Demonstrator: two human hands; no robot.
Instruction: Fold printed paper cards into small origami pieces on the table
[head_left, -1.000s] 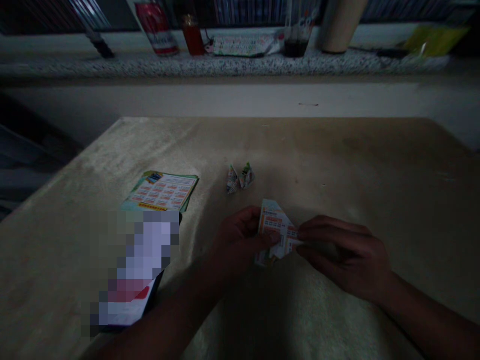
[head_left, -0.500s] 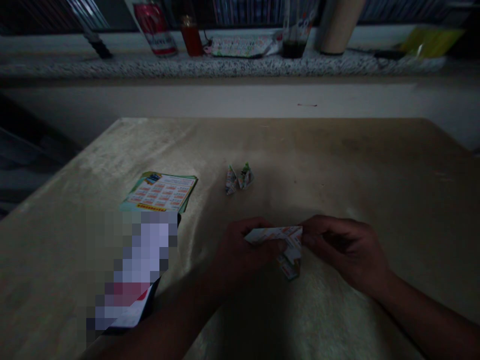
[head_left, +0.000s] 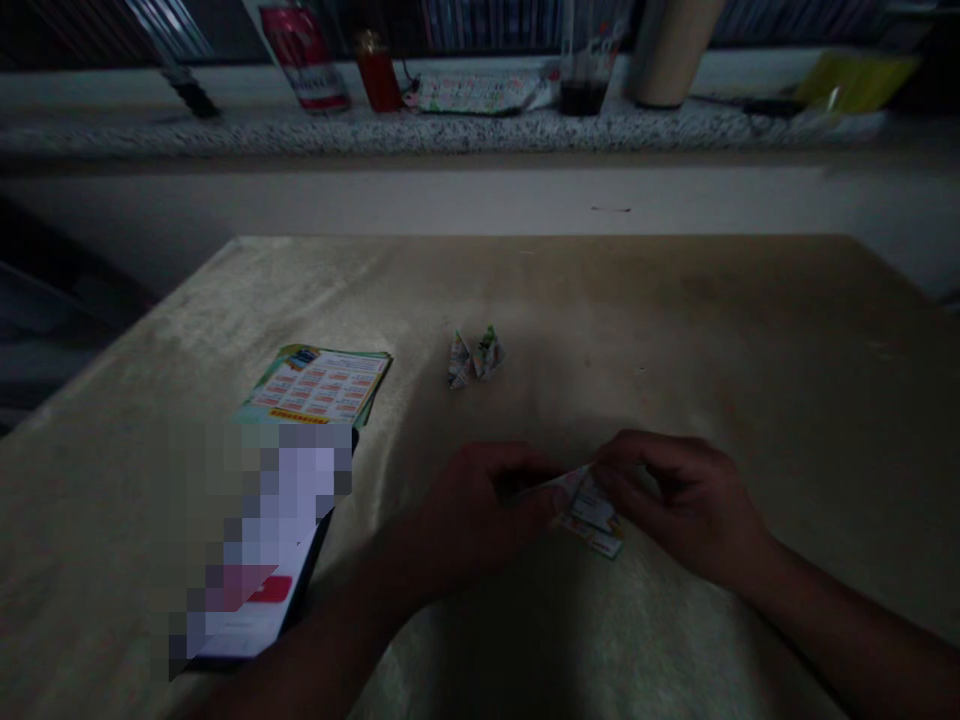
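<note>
Between my two hands is a folded piece of printed paper [head_left: 592, 508], white with coloured print. My left hand [head_left: 495, 500] pinches its left side, thumb on top. The fingertips of my right hand [head_left: 667, 490] are closed on its upper right corner. One flap of the paper hangs down toward me. Beyond my hands, two small folded paper pieces [head_left: 460, 362] stand side by side on the table [head_left: 720, 380]. The fingers of my left hand behind the paper are partly hidden.
A stack of printed sheets [head_left: 322, 385] lies on the left, with a phone [head_left: 300, 530], partly blurred out, just in front of it. On the stone sill [head_left: 450, 135] stand a red can [head_left: 307, 60], a small red bottle [head_left: 379, 80], a cup of dark drink [head_left: 585, 95] and a beige cylinder [head_left: 675, 60].
The folded paper has turned and tilted between my hands, its upper edge now slanting. My right fingers have moved slightly left, onto the corner. The pieces on the table have not moved.
</note>
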